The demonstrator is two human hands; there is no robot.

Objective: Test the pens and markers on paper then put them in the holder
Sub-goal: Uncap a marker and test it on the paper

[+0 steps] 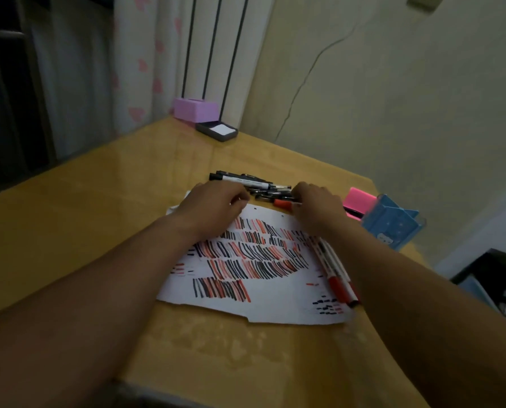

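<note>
Legible text: none.
Black marker (242, 181): label print too blurred to read. Paper (260, 307): red and black strokes only.

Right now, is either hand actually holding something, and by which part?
The right hand seems to pinch a red-capped marker by its white barrel, cap sticking out. The left hand has curled fingers; whether they hold anything cannot be told.

One head-worn view, wide-angle, looking forward and down, close over the table (83, 207), paper (269, 301) at centre, holder (393, 228) out at three o'clock, wall (393, 83) up at one
</note>
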